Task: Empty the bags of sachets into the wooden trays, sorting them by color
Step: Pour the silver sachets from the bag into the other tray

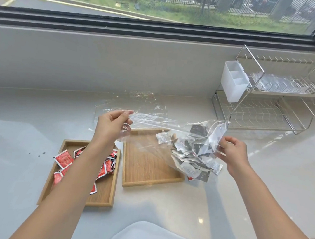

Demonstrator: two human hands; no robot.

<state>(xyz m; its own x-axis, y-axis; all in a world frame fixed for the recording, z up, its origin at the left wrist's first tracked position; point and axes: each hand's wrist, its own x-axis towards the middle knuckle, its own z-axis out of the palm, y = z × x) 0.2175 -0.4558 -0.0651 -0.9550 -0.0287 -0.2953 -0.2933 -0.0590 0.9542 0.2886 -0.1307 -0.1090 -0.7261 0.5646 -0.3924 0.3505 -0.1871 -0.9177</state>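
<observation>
A clear plastic bag hangs stretched between both hands above the right wooden tray. My left hand pinches its left edge; my right hand grips its right side. Several silver and black sachets sit bunched in the bag's right end, over the tray's right edge. One silver sachet lies higher in the bag. The left wooden tray holds several red sachets, partly hidden by my left forearm. The right tray's floor shows bare wood.
An empty clear bag lies flat on the counter behind the trays. A wire dish rack with a white cutlery holder stands at the back right. The window sill wall runs along the back. The counter's front edge is near my body.
</observation>
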